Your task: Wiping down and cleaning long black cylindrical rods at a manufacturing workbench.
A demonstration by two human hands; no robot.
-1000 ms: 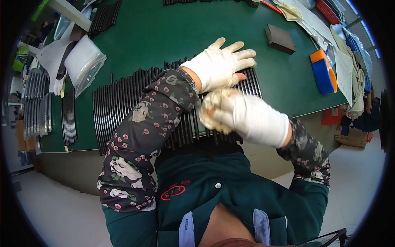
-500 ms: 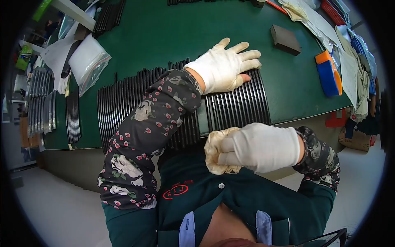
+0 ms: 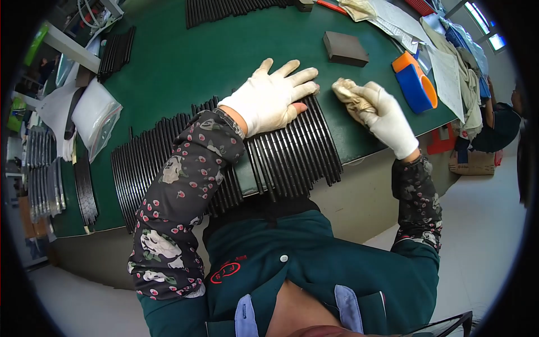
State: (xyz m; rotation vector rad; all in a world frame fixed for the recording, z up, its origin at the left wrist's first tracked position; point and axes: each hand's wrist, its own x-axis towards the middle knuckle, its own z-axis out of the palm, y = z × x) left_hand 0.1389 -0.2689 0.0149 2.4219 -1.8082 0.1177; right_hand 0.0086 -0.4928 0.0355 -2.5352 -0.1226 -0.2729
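My left hand (image 3: pixel 268 100), in a white glove with the thumb tip bare, lies flat with spread fingers across the upper ends of a row of black rods (image 3: pixel 295 154). These shiny rods sit side by side at the table's near edge, their lower ends jutting over it. A second, wider group of black rods (image 3: pixel 151 151) lies to the left, partly covered by my left forearm. To the right of the rods, above the table, my gloved right hand (image 3: pixel 388 121) is closed around a crumpled, stained cream rag (image 3: pixel 355 101).
On the green table (image 3: pixel 168 67) are a grey-brown block (image 3: pixel 345 49) and an orange-and-blue ring-shaped object (image 3: pixel 415 84). More black rods (image 3: pixel 236 8) lie at the far edge. Clear plastic bags (image 3: pixel 96 115) are at left; papers (image 3: pixel 446 78) and cloths line the right.
My right hand has lifted the rag from beside my body up and rightward over the table. My left hand stays on the rods. The whole view has shifted.
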